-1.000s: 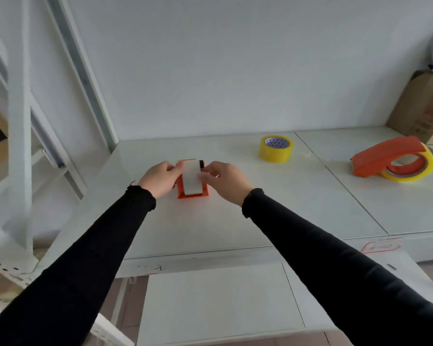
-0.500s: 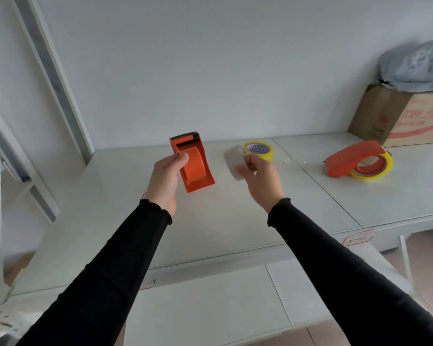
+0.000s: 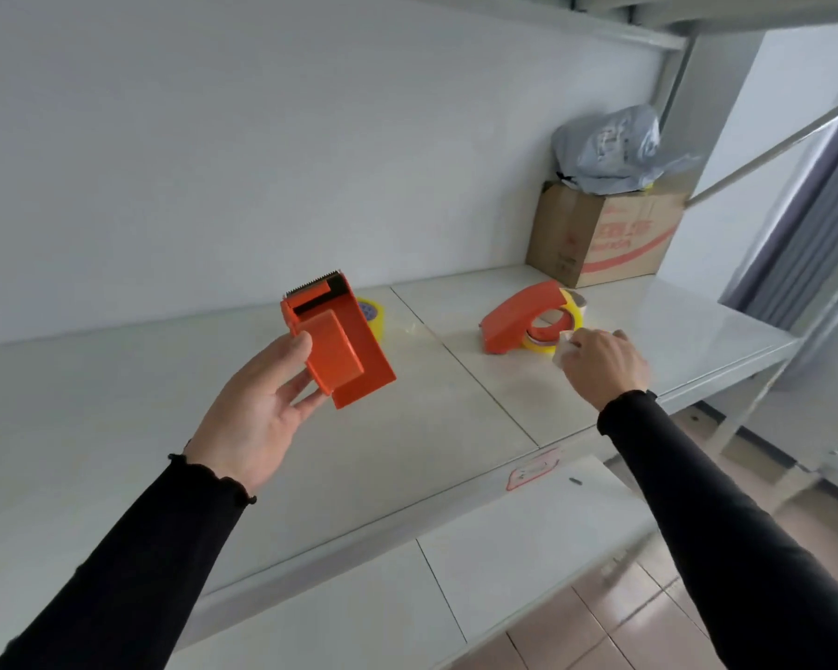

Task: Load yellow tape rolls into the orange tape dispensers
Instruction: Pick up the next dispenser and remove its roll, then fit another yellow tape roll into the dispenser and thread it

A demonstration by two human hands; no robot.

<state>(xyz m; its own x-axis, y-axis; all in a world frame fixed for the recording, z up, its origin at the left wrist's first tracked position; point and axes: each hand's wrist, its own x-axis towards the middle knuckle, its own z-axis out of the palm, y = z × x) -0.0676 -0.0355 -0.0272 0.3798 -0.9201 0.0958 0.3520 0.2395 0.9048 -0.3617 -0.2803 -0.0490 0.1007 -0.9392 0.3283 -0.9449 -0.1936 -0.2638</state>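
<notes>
My left hand (image 3: 257, 408) holds an empty orange tape dispenser (image 3: 337, 340) above the white shelf (image 3: 117, 403), serrated blade pointing away from me. Behind it a yellow tape roll (image 3: 374, 315) lies on the shelf, mostly hidden by the dispenser. My right hand (image 3: 601, 362) is closed on a small whitish piece (image 3: 563, 345), just right of a second orange dispenser (image 3: 523, 317). That dispenser rests on the shelf with a yellow roll (image 3: 559, 331) in it.
A cardboard box (image 3: 601, 239) with a grey plastic bag (image 3: 610, 149) on top stands at the shelf's back right. A metal rack post (image 3: 804, 340) rises at the right edge. A lower white shelf (image 3: 407, 587) lies below.
My left hand lifted the empty dispenser off the shelf. My right hand pulled the whitish piece away from it and carried it right, to beside the loaded dispenser. The view swung right.
</notes>
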